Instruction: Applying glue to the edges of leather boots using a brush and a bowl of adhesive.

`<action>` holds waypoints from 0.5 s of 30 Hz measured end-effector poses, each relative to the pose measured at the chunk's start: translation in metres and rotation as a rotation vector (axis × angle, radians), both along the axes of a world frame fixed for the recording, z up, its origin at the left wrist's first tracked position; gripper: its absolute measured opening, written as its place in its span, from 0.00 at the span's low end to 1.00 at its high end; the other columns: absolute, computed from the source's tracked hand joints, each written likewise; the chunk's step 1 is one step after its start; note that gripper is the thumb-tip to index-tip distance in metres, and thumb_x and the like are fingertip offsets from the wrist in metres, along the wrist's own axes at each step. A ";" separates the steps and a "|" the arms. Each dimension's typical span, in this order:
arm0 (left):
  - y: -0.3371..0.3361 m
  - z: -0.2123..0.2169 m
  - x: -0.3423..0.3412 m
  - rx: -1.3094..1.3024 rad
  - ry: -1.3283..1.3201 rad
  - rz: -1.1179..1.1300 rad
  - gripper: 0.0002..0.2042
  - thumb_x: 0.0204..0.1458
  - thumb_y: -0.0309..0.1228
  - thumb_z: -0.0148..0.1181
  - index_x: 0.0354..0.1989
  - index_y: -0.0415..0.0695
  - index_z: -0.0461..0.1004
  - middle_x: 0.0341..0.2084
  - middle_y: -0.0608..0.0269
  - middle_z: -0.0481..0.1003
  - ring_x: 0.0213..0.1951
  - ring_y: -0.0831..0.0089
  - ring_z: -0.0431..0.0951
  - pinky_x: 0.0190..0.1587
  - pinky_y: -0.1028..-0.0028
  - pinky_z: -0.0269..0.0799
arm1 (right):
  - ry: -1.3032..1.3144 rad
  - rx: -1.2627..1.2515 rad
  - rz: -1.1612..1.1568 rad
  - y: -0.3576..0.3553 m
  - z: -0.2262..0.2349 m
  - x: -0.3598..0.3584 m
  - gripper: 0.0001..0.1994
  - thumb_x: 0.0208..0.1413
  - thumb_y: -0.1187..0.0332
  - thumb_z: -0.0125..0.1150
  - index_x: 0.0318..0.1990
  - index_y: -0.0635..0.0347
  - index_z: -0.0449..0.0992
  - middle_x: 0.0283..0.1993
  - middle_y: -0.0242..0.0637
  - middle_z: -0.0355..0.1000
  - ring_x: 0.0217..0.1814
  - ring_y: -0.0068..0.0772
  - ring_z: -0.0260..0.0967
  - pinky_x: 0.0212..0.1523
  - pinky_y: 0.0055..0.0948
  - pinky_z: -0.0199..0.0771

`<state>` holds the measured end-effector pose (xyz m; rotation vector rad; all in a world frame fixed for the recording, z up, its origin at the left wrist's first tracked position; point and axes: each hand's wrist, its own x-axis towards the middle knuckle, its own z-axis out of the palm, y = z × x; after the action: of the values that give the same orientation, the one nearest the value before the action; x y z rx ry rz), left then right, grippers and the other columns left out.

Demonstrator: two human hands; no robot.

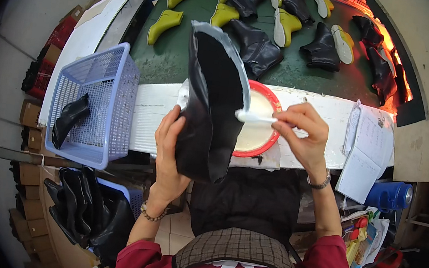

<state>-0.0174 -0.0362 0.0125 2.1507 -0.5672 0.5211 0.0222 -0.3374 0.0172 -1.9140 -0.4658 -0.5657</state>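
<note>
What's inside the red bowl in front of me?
A pale cream-coloured substance shows in the red bowl. The black boot upper in your left hand hides its left side, and the white tool in your right hand covers a strip.

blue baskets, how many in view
2: the upper basket left of the black boot in the left hand, and the lower basket, partly hidden by black leather pieces; others may be hidden.

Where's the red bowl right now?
In the head view, the red bowl sits just right of centre on the white bench, partly behind the black boot piece and beneath the white brush in the right hand.
</note>
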 end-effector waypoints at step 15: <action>-0.019 -0.011 0.043 -0.091 -0.195 0.129 0.40 0.49 0.24 0.70 0.73 0.40 0.58 0.72 0.39 0.58 0.71 0.44 0.60 0.72 0.55 0.57 | 0.005 -0.044 0.107 0.013 0.001 -0.025 0.09 0.48 0.76 0.78 0.39 0.62 0.86 0.33 0.33 0.76 0.31 0.22 0.74 0.30 0.23 0.73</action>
<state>0.0251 -0.0556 0.0011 2.0721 -0.5025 0.8183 -0.0024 -0.3248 0.0184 -1.9189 -0.5780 -0.4839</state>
